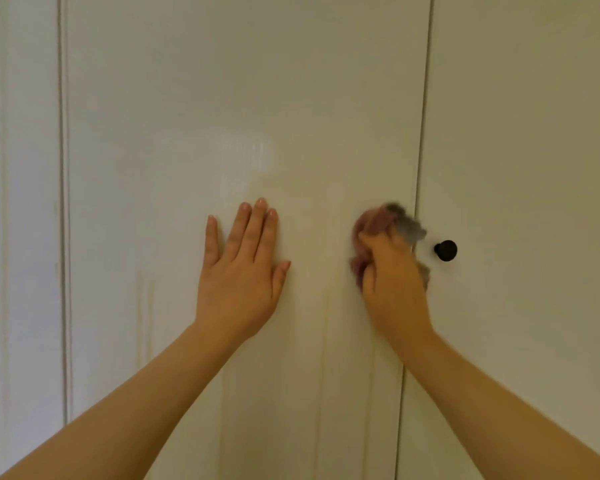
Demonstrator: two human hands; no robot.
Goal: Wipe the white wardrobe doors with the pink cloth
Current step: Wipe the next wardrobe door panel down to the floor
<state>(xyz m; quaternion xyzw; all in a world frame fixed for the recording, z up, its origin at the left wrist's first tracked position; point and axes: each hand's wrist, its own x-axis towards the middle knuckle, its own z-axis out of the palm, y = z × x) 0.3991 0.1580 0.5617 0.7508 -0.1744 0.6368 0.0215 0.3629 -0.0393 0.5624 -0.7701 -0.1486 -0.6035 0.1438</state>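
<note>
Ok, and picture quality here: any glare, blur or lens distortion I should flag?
Head view: a soft glare patch sits on the middle wardrobe door. Head view: the pink cloth and right hand are motion-blurred, while the left hand, flat on the door, is sharp, as is the black knob. Head view: the door seam leans, which suggests wide-angle distortion. The light is dim and warm.

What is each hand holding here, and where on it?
The right hand grips the bunched cloth around its middle, against the door. The left hand holds nothing; it lies flat on the door.
</note>
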